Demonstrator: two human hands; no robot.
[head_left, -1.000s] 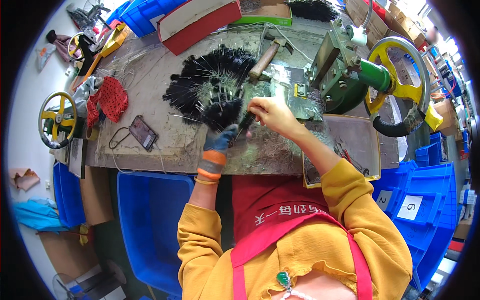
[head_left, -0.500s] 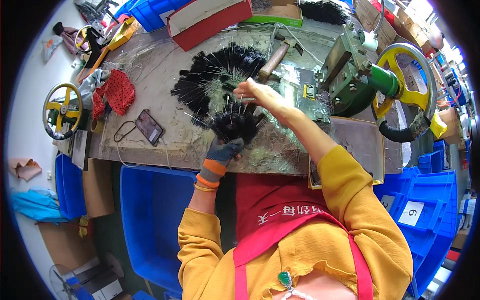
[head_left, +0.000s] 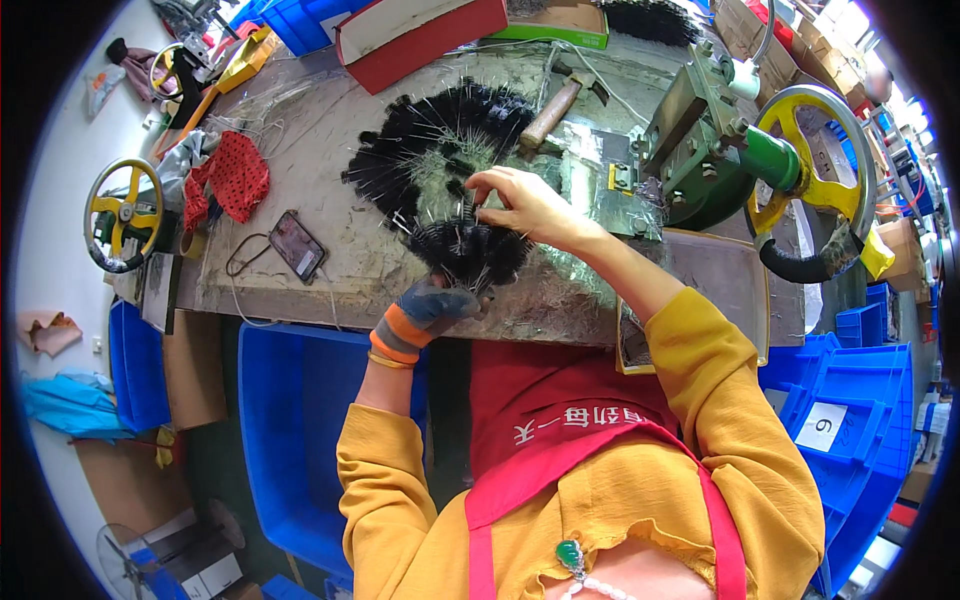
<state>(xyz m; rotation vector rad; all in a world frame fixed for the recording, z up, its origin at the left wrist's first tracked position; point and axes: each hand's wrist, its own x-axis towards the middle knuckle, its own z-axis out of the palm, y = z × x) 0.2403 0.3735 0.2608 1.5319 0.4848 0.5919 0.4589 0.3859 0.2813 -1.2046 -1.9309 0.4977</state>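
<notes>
- Since the earlier frames, the bare right hand (head_left: 520,203) has shifted from beside the held bundle to its far edge, on the side toward the big pile, and the gloved left hand (head_left: 437,303) has swung a bit further left at the wrist.
- Left one's grasping, fingers wrapped round the near side of a bundle of black brushes (head_left: 470,250), bristles fanned out and thin wire stems poking up.
- Right one's bent, thumb and fingers curved over the top of that bundle. Can't tell if it's pinching a brush, too much dark bristle around the fingertips.
- So the bundle sits up at the front edge of the tabletop (head_left: 300,130), between the two hands, just below a bigger pile of black brushes (head_left: 480,105) that's spread out in a rough ring with wires sticking every which way.
- Hammer (head_left: 548,115) lies right of the pile, near a green machine (head_left: 690,195) with a yellow-spoked handwheel (head_left: 788,185).
- Shallow tray (head_left: 700,270) is on the right, near the forearm.
- Over left, a phone (head_left: 297,246) with a cable, plus a red dotted cloth (head_left: 240,178).
- Red-and-white box (head_left: 420,42) at the back, big blue bin (head_left: 262,440) below the front edge.
</notes>
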